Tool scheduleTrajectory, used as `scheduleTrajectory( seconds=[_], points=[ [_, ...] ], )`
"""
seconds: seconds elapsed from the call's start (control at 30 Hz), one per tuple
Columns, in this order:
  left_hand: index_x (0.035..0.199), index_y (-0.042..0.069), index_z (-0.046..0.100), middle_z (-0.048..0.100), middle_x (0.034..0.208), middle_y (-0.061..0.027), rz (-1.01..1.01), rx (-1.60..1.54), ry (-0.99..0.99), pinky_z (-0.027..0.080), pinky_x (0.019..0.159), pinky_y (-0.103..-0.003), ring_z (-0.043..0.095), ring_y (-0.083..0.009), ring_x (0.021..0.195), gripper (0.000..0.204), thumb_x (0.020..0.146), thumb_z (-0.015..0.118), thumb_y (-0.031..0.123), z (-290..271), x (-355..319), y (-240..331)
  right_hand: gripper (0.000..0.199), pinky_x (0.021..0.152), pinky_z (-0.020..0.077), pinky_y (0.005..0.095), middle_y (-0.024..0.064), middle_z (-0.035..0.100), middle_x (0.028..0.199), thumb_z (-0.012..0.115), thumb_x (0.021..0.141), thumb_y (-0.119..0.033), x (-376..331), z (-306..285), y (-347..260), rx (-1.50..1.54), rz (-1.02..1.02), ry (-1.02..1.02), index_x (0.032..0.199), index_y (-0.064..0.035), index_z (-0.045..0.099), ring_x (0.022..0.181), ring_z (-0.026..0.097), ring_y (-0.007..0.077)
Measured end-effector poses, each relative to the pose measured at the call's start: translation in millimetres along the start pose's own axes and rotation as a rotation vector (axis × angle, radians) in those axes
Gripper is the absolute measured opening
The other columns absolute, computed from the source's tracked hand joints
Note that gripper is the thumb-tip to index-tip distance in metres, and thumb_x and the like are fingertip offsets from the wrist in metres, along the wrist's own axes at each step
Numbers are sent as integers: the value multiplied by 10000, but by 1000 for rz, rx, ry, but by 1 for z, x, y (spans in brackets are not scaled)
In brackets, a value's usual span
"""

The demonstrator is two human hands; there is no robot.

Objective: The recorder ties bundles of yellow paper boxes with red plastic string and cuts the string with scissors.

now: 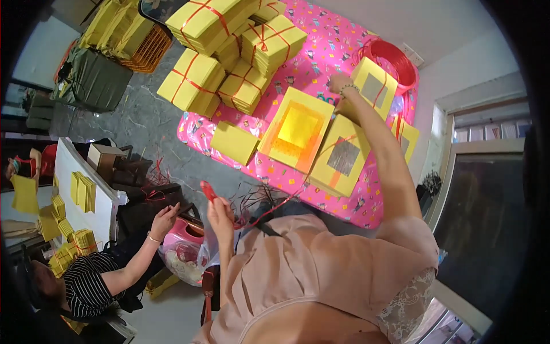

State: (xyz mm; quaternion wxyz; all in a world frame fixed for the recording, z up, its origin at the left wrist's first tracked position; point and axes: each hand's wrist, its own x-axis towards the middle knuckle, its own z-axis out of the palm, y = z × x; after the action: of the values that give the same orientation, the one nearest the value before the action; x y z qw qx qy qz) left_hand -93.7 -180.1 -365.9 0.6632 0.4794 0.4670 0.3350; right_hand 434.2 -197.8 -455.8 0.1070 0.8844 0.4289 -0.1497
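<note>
My left hand (pixel 220 213) is closed around a slim red object (pixel 208 191), held up off the table's near left side; its exact kind does not show. My right hand (pixel 340 84) reaches across the table with its fingers curled, beside a yellow paper stack (pixel 360 70) with a grey panel on top and a red strap. What those fingers hold, if anything, is too small to make out. Nearer me lies another yellow stack (pixel 329 179) with a grey panel. A red plastic strip (pixel 275 207) runs from it toward my lap. Beside it sits a yellow stack with an orange-bordered sheet (pixel 302 127).
A pink patterned cloth (pixel 312 54) covers the table. Tied yellow bundles (pixel 192 80) pile up at the far left, with a plain yellow block (pixel 234 142) nearer. A red coil of strapping (pixel 395 60) stands far right. A co-worker's hand (pixel 165 221) is at left, by a white table (pixel 94 221).
</note>
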Motion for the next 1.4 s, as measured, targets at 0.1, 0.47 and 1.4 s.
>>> scheduleTrajectory(
  seconds=[0.1,0.47,1.4],
  points=[
    [790,85,477,375,561,63,-56,103,-102,218,407,-186,309,-13,454,244,958,392,240,29,-3,-3,265,757,514,396,162,643,961,573,748,-165,32,33,-3,-65,79,-75,980,-68,656,867,637,310],
    [803,45,491,392,571,44,26,264,-96,247,449,-199,343,-25,500,238,955,398,202,61,5,-11,226,526,524,469,72,663,980,507,823,-174,61,64,-17,-203,174,-417,955,-103,676,834,654,255],
    [815,46,475,426,589,0,103,131,-253,361,475,-232,443,-96,518,274,955,368,256,122,61,-68,104,475,420,253,70,518,655,501,854,-127,-143,-165,-136,1042,-431,370,890,-53,439,560,524,108]
  ],
)
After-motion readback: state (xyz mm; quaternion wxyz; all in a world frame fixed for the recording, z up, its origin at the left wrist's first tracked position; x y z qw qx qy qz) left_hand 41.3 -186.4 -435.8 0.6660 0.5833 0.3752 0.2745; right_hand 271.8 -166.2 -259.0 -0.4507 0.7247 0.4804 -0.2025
